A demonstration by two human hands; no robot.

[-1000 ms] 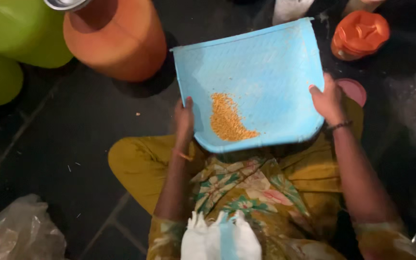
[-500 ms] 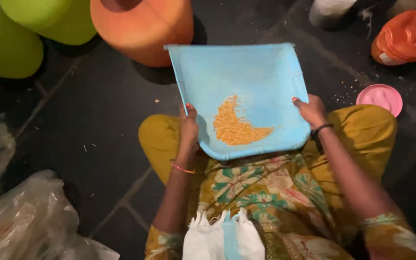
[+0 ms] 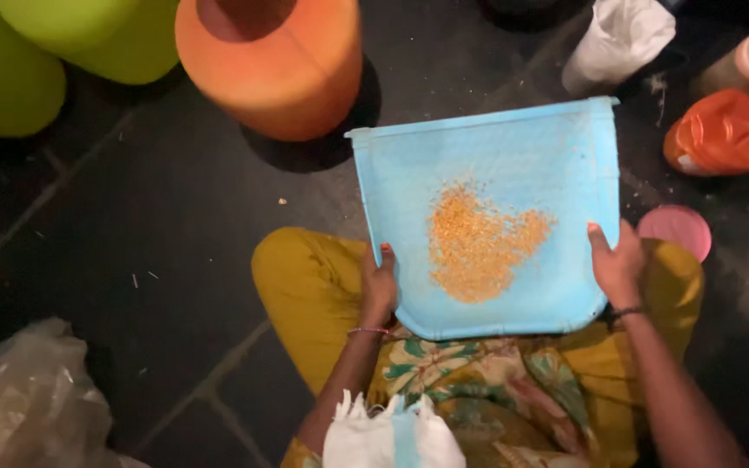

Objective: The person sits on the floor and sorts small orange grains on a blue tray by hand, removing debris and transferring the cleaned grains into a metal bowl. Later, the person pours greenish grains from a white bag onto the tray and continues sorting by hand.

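I hold a light blue plastic winnowing tray [image 3: 409, 173] over my lap. My left hand [image 3: 379, 286] grips its near left edge and my right hand [image 3: 617, 264] grips its near right edge. A loose heap of small orange-yellow grains [image 3: 478, 247] lies spread across the tray's middle, towards the near side. I sit on a dark tiled floor with yellow trousers and a flowered top.
An orange pot [image 3: 275, 56] stands just beyond the tray, with green pots [image 3: 36, 52] to its left. On the right are an orange lidded jar [image 3: 723, 132], a pink lid [image 3: 676, 230], a white bag [image 3: 617, 39]. Clear plastic bag [image 3: 19, 403] lies at lower left.
The grains have spread from a tight heap near the tray's left side into a wider patch at its middle. The tray has shifted in my view as my head moved.
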